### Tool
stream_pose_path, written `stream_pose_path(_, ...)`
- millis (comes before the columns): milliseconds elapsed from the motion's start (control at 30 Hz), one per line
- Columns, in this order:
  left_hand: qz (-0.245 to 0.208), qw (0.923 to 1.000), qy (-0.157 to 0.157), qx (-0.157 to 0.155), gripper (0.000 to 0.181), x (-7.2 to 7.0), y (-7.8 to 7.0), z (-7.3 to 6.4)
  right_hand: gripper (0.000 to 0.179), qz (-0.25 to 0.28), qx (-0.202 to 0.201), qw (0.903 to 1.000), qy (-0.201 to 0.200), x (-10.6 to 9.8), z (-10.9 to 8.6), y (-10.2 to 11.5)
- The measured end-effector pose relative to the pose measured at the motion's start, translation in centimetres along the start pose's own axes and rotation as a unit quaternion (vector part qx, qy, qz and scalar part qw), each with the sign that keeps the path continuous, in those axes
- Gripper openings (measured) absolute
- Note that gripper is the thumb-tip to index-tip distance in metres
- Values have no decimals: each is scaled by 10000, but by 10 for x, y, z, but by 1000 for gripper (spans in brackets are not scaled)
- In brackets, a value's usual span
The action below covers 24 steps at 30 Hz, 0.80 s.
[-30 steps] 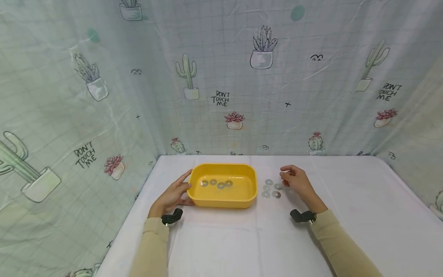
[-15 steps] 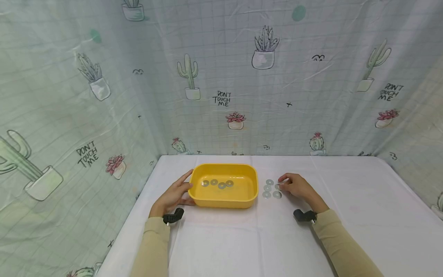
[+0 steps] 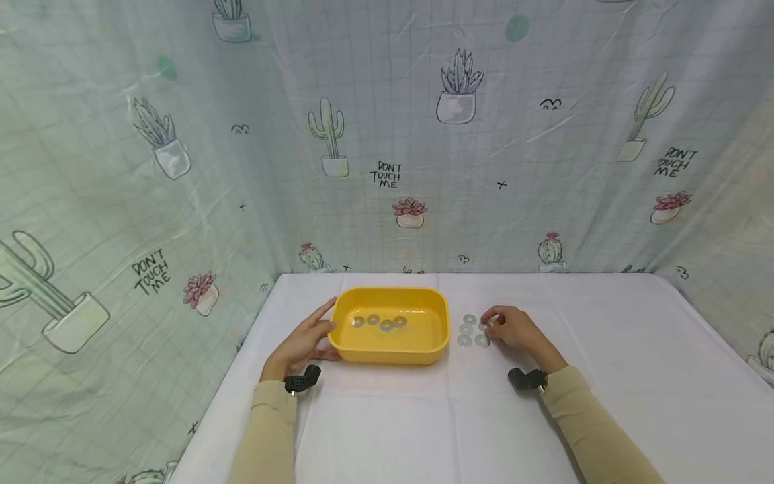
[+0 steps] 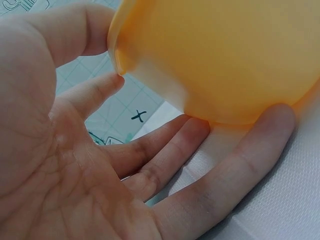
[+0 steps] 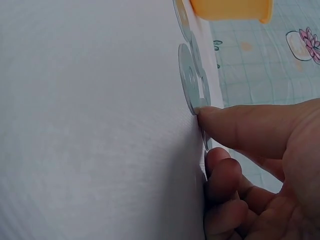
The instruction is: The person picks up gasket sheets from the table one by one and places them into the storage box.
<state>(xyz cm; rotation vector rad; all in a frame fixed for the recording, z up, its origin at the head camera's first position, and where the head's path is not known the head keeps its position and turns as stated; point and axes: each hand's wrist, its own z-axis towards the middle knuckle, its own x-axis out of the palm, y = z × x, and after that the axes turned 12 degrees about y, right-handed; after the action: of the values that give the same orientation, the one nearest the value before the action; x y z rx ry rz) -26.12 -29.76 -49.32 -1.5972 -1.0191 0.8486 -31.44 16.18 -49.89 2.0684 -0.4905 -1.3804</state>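
Observation:
My left hand (image 3: 300, 344) touches the left end of a yellow rectangular basin (image 3: 387, 356), its extended fingers (image 4: 170, 155) spread along the outer wall and rim. Inside the basin lie several flat metal washers (image 3: 386, 325). To the basin's right, more washers (image 3: 465, 329) lie loose in a small cluster on the white cloth. My right hand (image 3: 517, 329) is at the right side of that cluster, thumb and finger pinching across one washer (image 5: 207, 141), which they partly cover. Another washer (image 5: 188, 80) lies right by the fingertip in the right wrist view.
A white cloth (image 3: 387, 423) covers the table, and a printed cactus curtain (image 3: 387, 134) hangs behind and at the sides. Each wrist wears a small black camera, one left (image 3: 302, 380) and one right (image 3: 527, 379).
My right hand has come down and left from just beside the cluster onto its right-hand washer. The left hand and the basin stay where they were.

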Motion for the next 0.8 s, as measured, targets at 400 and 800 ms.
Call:
stream_pose_path(400, 60, 10000, -34, -22, 61, 1, 1, 2, 21, -138, -34, 9998, -128, 3, 0, 2)
stream_pose_path(800, 97, 9999, 49, -27, 62, 1, -1, -1, 18, -439, -132, 9988, 184, 3, -5, 8)
